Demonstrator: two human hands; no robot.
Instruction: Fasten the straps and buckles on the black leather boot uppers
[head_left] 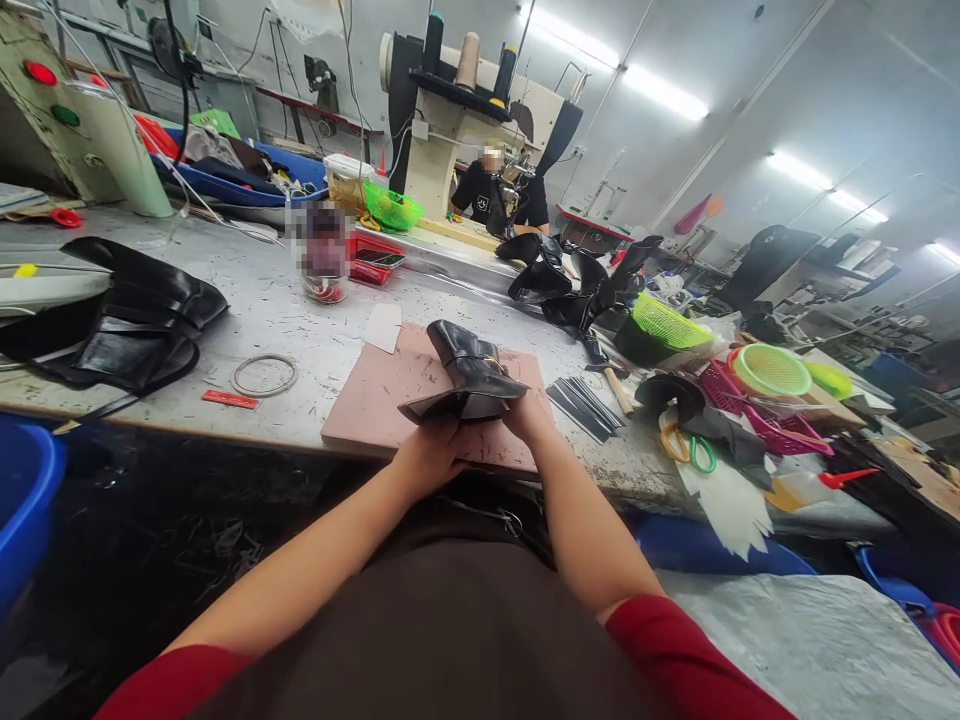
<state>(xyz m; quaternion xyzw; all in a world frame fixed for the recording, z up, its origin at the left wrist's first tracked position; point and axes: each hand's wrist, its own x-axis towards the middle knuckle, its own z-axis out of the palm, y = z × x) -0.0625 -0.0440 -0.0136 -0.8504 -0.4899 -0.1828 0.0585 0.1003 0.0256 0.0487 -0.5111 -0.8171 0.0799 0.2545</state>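
Observation:
A black leather shoe upper point(472, 365) with a strap and a small gold-coloured buckle is held just over a pinkish board point(360, 400) on the workbench. My left hand point(431, 455) grips its near lower edge, with the fingers partly hidden beneath the leather. On the right side of the same edge, my right hand point(527, 415) is closed on it, fingertips out of sight. The upper's open underside faces me. Several thin black strips point(585, 405) lie right of the board, beside a hammer with a wooden handle point(620, 392).
More black uppers lie on the bench's left point(142, 320) and in a pile point(562, 280) at the back right. Scissors with green and orange handles point(690, 447) rest near the right edge. A wire ring point(264, 375) lies left. Behind a sewing machine point(457, 130) sits a person point(499, 200).

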